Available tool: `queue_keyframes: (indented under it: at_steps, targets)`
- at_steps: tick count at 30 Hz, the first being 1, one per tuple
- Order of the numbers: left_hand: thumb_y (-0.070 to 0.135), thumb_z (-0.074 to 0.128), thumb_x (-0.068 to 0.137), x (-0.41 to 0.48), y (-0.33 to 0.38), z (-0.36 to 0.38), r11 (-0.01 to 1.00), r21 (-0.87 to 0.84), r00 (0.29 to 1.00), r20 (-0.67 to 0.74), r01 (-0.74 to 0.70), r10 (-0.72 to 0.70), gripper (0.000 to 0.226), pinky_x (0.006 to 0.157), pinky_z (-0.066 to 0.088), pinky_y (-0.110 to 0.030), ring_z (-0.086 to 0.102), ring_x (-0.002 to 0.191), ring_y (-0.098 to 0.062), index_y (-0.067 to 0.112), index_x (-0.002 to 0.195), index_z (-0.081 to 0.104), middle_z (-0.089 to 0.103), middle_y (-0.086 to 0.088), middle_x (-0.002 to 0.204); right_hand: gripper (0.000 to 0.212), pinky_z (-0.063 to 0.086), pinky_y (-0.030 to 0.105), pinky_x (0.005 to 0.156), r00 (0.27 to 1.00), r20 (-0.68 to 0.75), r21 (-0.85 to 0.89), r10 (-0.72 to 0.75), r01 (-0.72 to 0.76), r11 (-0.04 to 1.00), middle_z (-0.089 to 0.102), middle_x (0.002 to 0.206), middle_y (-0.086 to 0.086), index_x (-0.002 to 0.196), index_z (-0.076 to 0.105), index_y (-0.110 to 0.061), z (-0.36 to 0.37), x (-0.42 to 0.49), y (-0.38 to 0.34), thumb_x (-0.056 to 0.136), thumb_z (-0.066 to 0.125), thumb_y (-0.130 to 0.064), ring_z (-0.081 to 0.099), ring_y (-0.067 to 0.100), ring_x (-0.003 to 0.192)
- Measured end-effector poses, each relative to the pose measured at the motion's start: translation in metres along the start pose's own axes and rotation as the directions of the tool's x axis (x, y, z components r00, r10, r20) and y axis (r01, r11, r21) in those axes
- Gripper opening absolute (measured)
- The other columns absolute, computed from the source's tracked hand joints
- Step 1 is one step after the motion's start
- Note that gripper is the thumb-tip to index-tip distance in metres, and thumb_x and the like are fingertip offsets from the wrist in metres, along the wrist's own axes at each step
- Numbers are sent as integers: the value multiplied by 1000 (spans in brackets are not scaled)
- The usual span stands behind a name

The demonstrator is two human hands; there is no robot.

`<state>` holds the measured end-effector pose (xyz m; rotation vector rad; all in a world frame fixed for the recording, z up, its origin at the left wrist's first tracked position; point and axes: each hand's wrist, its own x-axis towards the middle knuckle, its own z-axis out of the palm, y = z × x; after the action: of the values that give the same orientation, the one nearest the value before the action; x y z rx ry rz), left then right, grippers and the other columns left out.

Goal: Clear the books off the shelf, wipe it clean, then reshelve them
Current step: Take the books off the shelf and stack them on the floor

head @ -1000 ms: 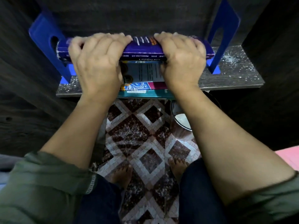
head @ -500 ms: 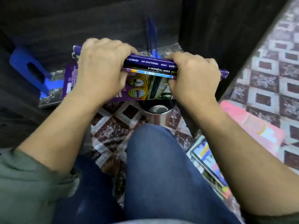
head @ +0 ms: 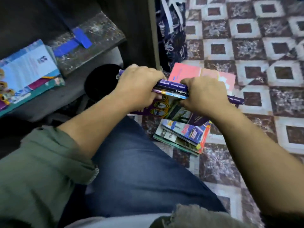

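Observation:
Both hands grip a small stack of purple-spined books [head: 172,91] in the air, right of the shelf and above the floor. My left hand [head: 138,86] curls over the stack's left end and my right hand [head: 205,94] over its right end. Below them a pile of books [head: 184,135] lies on the patterned floor, with a pink book [head: 185,73] beyond it. Several books [head: 28,71] still lie flat at the left of the dusty shelf board [head: 92,43]. The base of a blue bookend [head: 79,38] rests on the board.
A dark round container [head: 100,81] stands under the shelf. The cabinet's upright side panel [head: 153,30] divides shelf from floor. A dark patterned bag [head: 172,30] leans beside it. My knee in blue jeans [head: 139,162] fills the lower middle.
Both hands lifted the purple stack off the shelf and carried it right, past the cabinet side, over the books on the floor. The view swung right with them.

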<state>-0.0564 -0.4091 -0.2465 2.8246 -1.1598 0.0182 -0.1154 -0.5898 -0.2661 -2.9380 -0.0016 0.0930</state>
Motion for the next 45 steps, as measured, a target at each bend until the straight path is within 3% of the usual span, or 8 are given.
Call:
queue_keyframes:
  at_steps: [7,19,24,27,30,37,42,45]
  targets:
    - [40,64,85,63,29,41,998,11,995,83,-59,58,34,83,42,-38,60,101,-27,30,117,61,66,2,108,33,35,33,67,989,20,56,144,-145,988,67,100,8,117,60,-39,27,7,69,85,68,-39,61,35,96]
    - [13,56,89,155,22,85,973,221,979,-174,-70,110,33,78,43,-46,59,95,-39,9,121,58,64,-17,109,37,33,37,78,909,-382,-75,168,-212,974,69,107,4,119,61,-28,42,75,124,91,46,-9,63,33,98]
    - [9,59,86,160,5,141,985,161,994,-70,-68,80,40,75,51,-49,62,95,-40,7,126,58,66,-18,111,36,40,44,90,885,-438,-27,158,-188,982,68,120,2,121,64,-22,117,92,133,91,45,-15,64,26,105]
    - [15,62,90,147,3,170,996,86,978,202,35,-52,43,90,47,-47,58,109,-37,14,132,54,60,-14,122,35,45,46,88,941,-303,4,149,-155,988,67,123,4,122,65,-20,164,84,132,90,49,-15,65,29,107]
    - [25,65,91,126,-1,193,983,19,921,348,182,-177,44,94,45,-42,54,116,-34,20,134,55,58,-11,129,45,35,43,105,976,-35,72,214,-211,975,49,145,-2,138,50,-29,192,73,130,95,49,-13,46,26,131]
    - [33,61,94,118,-7,189,987,-7,821,557,158,-128,64,106,38,-40,38,136,-26,22,150,32,28,-1,156,75,21,43,118,961,114,130,251,-265,956,27,157,-2,148,35,-30,198,69,127,84,64,-3,23,23,146]
    - [43,60,92,111,-30,137,974,-29,763,627,227,-159,55,102,42,-36,48,126,-29,19,140,47,50,-8,140,58,38,45,103,873,354,29,335,-368,929,39,149,6,142,41,-22,155,85,98,90,58,-7,39,30,135]
    - [46,63,89,88,-61,91,928,-98,752,619,360,-227,54,98,43,-30,54,120,-24,21,136,53,57,-5,134,43,43,41,84,908,339,32,246,-272,962,55,131,8,135,47,-20,115,96,53,92,56,-18,54,32,118]
